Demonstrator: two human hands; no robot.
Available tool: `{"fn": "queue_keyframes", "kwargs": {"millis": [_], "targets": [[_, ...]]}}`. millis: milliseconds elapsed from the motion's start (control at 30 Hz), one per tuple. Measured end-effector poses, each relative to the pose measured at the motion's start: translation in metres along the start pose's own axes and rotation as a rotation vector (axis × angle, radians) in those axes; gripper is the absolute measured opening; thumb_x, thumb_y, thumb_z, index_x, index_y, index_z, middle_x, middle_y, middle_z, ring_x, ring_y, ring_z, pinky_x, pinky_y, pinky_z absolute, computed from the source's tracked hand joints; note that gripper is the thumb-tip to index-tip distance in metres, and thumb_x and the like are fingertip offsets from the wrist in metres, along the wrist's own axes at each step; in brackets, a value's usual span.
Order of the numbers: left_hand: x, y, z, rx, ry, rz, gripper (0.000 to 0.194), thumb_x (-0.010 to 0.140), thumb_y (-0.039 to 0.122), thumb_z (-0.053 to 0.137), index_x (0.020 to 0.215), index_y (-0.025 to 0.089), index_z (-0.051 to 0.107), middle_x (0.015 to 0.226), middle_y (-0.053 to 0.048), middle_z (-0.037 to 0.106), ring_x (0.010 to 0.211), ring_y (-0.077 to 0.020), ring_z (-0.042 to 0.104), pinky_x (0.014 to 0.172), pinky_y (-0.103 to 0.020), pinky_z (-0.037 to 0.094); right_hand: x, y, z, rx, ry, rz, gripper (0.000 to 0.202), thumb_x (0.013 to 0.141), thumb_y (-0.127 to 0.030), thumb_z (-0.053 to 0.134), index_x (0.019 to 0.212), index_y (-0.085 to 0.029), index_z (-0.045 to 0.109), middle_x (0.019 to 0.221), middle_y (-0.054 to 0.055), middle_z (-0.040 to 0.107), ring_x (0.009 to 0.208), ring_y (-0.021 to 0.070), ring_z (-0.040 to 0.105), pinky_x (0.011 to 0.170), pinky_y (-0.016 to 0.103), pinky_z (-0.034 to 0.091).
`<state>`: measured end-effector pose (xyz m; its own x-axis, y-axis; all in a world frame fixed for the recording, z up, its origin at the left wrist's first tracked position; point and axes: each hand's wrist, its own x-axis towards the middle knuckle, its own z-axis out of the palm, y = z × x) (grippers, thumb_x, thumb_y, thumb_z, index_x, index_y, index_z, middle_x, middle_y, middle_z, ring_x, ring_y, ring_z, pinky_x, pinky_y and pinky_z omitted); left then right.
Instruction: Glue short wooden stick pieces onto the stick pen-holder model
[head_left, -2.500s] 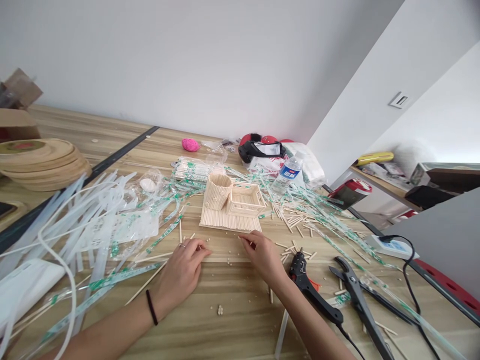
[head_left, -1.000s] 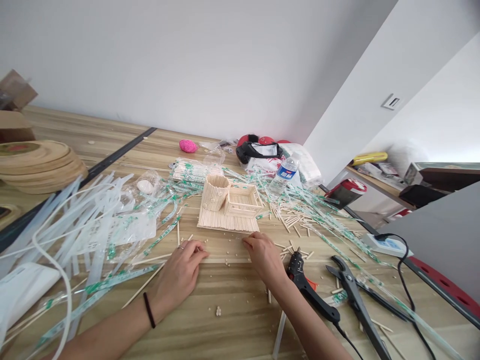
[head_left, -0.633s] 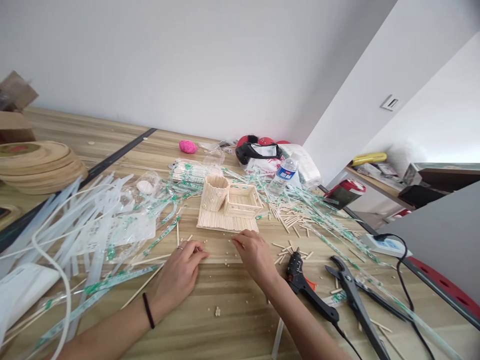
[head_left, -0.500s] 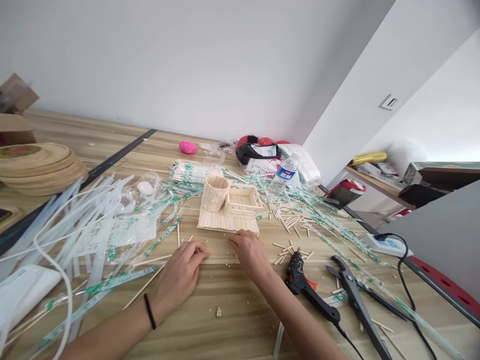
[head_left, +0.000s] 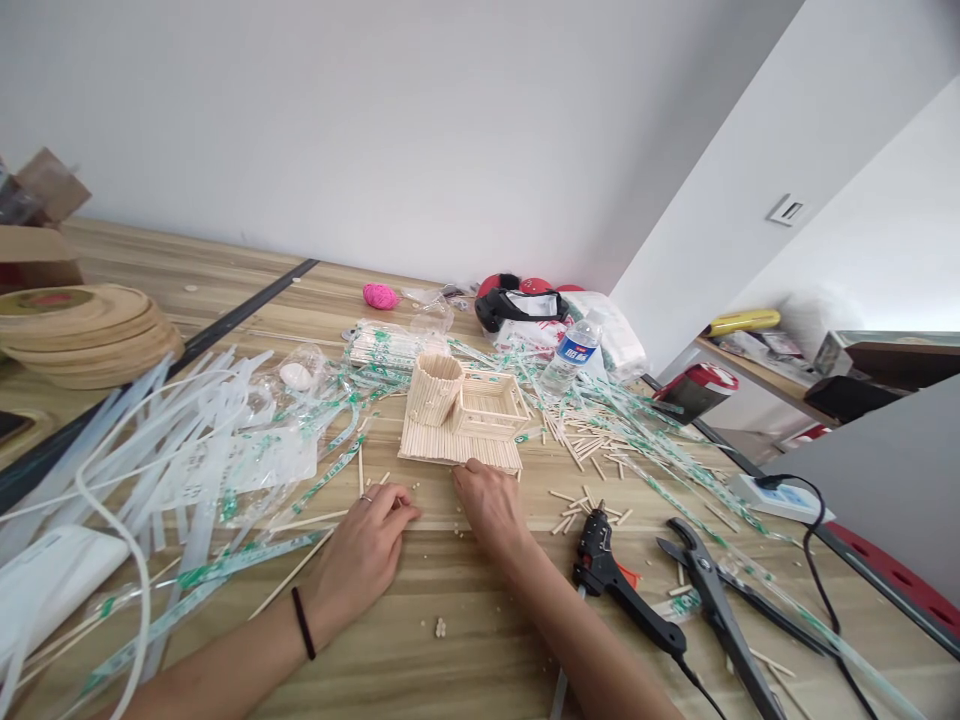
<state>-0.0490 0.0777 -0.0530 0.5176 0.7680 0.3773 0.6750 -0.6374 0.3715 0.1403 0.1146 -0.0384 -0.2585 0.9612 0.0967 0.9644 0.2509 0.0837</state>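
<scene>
"So, what's the left hand [head_left: 366, 540] doing?"

"Resting half-curled on the bench [head_left: 375, 665], nothing visibly held, though I can't be sure. The right hand [head_left: 489, 505] is bunched, fingertips hidden, so I can't tell its hold."

"And the stick model [head_left: 480, 425]?"

"Straight ahead, beyond both hands, its base [head_left: 427, 444] running longest from left to right. The right hand is nearer, by the front edge; whether touching, I can't tell."

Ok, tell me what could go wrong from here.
The glue gun lies beside the right forearm; if hot, it might burn skin. The right hand, at the front edge of the stick base, could nudge it askew. The tiny wooden pieces, clustered together, could get brushed away.
</scene>
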Motion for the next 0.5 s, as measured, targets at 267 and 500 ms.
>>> {"fn": "queue_keyframes", "kwargs": {"millis": [267, 500], "targets": [[-0.0002, 0.0002, 0.0001, 0.001, 0.011, -0.005, 0.040, 0.077, -0.006, 0.037, 0.100, 0.017, 0.060, 0.100, -0.010, 0.056, 0.093, -0.0242, 0.054, 0.079, -0.041, 0.050, 0.0014, -0.0002, -0.0037, -0.011, -0.035, -0.039, 0.012, 0.091, -0.022, 0.053, 0.088, -0.015, 0.061, 0.085, 0.001, 0.063, 0.071, 0.0128, 0.061, 0.064, 0.029, 0.051], [-0.0005, -0.0005, 0.0010, 0.004, 0.006, -0.001, 0.040, 0.077, -0.007, 0.037, 0.100, 0.016, 0.060, 0.100, -0.011, 0.055, 0.094, -0.0246, 0.054, 0.081, -0.041, 0.050, 0.0046, -0.0034, 0.0007, -0.006, -0.064, -0.017, 0.013, 0.091, -0.026, 0.054, 0.094, -0.015, 0.061, 0.089, 0.002, 0.064, 0.073, 0.0136, 0.062, 0.066, 0.031, 0.053]]}}
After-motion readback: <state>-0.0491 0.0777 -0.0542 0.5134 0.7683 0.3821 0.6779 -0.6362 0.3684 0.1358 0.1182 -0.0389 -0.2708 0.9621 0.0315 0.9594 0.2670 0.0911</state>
